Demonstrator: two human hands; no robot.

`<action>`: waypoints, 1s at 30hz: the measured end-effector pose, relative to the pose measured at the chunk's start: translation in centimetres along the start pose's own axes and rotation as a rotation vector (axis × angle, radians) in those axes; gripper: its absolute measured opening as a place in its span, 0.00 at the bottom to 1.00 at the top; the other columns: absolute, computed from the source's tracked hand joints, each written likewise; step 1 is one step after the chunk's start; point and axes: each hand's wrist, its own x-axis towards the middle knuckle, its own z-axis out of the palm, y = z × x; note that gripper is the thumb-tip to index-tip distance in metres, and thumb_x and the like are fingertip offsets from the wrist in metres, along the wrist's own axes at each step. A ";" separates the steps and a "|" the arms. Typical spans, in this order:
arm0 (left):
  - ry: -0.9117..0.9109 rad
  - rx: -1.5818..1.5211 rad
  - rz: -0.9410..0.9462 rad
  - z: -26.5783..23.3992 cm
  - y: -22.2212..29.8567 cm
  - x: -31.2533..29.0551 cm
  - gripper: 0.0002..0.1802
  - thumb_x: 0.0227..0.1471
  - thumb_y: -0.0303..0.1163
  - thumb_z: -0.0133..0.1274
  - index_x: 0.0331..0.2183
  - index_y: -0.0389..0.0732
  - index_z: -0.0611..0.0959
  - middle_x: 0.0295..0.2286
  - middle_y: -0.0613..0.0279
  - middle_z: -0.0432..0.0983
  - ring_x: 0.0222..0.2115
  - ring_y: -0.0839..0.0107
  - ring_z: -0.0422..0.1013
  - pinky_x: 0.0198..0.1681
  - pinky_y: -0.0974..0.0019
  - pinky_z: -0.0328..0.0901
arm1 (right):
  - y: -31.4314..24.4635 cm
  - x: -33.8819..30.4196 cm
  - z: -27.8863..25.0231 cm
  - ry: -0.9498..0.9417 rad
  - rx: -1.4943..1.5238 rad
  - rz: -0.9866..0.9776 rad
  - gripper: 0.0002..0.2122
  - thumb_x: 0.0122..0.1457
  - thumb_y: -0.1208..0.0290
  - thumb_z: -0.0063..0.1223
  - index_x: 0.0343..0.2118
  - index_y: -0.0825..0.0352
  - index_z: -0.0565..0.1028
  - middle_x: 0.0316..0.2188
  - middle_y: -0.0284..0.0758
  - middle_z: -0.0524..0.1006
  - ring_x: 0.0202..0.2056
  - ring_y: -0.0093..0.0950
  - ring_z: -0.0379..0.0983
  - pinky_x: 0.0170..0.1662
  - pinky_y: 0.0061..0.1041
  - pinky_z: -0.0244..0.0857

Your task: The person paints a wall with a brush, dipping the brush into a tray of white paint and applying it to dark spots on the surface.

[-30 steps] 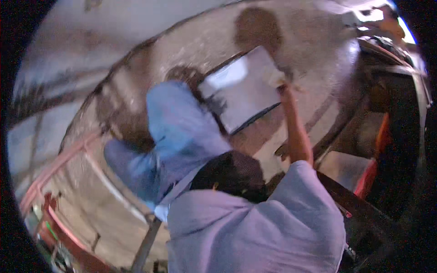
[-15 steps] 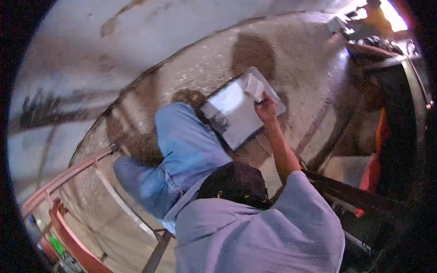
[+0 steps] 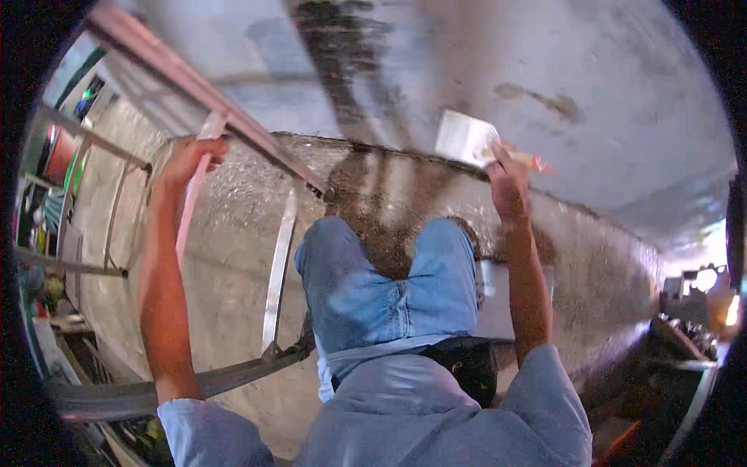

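Note:
My left hand is wrapped round a pink rung of a ladder-like metal frame, close to its long pink rail. Another rung of bare silver metal crosses the frame beside my left knee. In my right hand is a wide paintbrush with a white head and an orange-red handle end. It is held up beyond my right knee, apart from the frame. A flat grey sheet with a white patch lies beside my right thigh, partly hidden by my forearm.
A grey wall with dark stains rises ahead from a rough concrete floor. Another metal frame and assorted goods stand at the left. Cluttered objects line the far right, near a bright opening.
My view has swung left. The right hand has lifted the paintbrush away from over the grey sheet. The left hand now grips the frame's rung, and the pink rail appears raised.

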 end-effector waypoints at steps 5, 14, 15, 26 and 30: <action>0.015 -0.019 0.004 0.7 0.6 0.3 0.17 0.28 0.34 0.54 0.24 0.34 0.76 0.20 0.61 0.70 0.20 0.74 0.66 0.24 0.71 0.60 | -6.3 9.5 10.1 -0.164 -0.234 -0.301 0.13 0.45 0.73 0.52 0.35 0.68 0.69 0.30 0.32 0.72 0.33 0.17 0.66 0.35 0.17 0.59; 0.024 0.098 0.121 -0.1 -1.0 1.4 0.19 0.24 0.42 0.54 0.19 0.34 0.78 0.20 0.59 0.72 0.23 0.70 0.67 0.27 0.69 0.60 | -13.9 16.8 22.1 -0.233 -0.491 -0.736 0.11 0.45 0.68 0.46 0.32 0.64 0.72 0.27 0.37 0.74 0.28 0.33 0.70 0.35 0.26 0.63; 0.032 0.112 0.121 -0.2 -1.8 2.2 0.23 0.22 0.44 0.54 0.19 0.32 0.77 0.21 0.56 0.72 0.23 0.67 0.67 0.27 0.68 0.61 | -15.2 17.0 22.7 -0.161 -0.533 -0.877 0.11 0.45 0.68 0.45 0.33 0.65 0.71 0.30 0.37 0.73 0.29 0.35 0.70 0.36 0.27 0.63; 0.029 0.058 0.052 0.1 -1.7 2.0 0.23 0.20 0.43 0.56 0.17 0.31 0.76 0.19 0.54 0.71 0.20 0.66 0.66 0.25 0.68 0.60 | -3.8 9.0 27.2 -0.518 -1.324 -1.006 0.15 0.43 0.67 0.46 0.36 0.66 0.68 0.35 0.37 0.69 0.34 0.34 0.67 0.33 0.31 0.63; 0.009 0.031 0.079 0.2 -1.2 2.0 0.22 0.19 0.42 0.56 0.17 0.31 0.76 0.18 0.55 0.71 0.19 0.67 0.66 0.24 0.68 0.60 | -6.6 13.3 28.3 -0.415 -0.973 -0.951 0.13 0.45 0.61 0.44 0.30 0.64 0.70 0.35 0.37 0.69 0.37 0.36 0.65 0.31 0.33 0.63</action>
